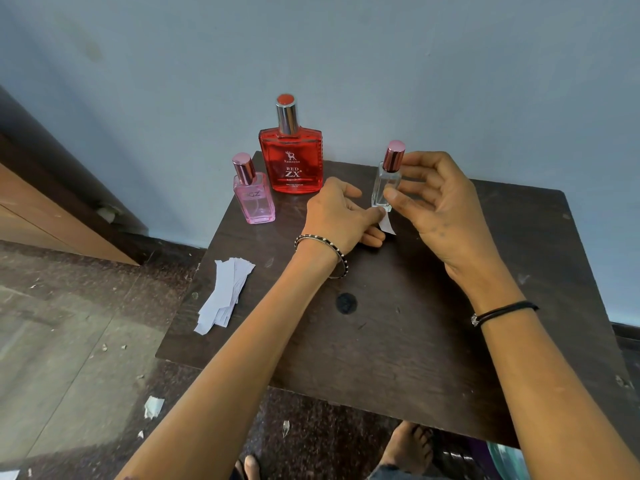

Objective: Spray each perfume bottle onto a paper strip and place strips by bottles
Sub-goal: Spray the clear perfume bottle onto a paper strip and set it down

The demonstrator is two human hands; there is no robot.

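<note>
Looking down through the head camera, I see both of my hands over a dark wooden table [398,334] set against a pale blue wall [346,46].

My right hand [446,206] holds the clear bottle [385,183] upright: the thumb presses low on its body and a fingertip touches its pink cap, while the other fingers curl loosely behind. Whether the bottle's base rests on the table or hangs just above it, I cannot tell.

My left hand [341,213] sits just left of that bottle, its thumb and a finger pinching a white strip [387,225] at its upper end. The strip hangs down from the pinch, right beside the bottle's base and touching or nearly touching it. The remaining left fingers are folded under, close to the tabletop.

Farther back, the red bottle [294,164] stands upright near the wall, with its silver, red-topped cap on. The pink bottle [254,199] stands just left and in front of it, also capped. Both are apart from my hands, though the red one is near my left knuckles.

A loose stack of spare strips [223,294] lies at the table's left edge, partly overhanging it, well apart from both hands. Small paper scraps [153,407] are scattered over the floor [69,341] on the left.
</note>
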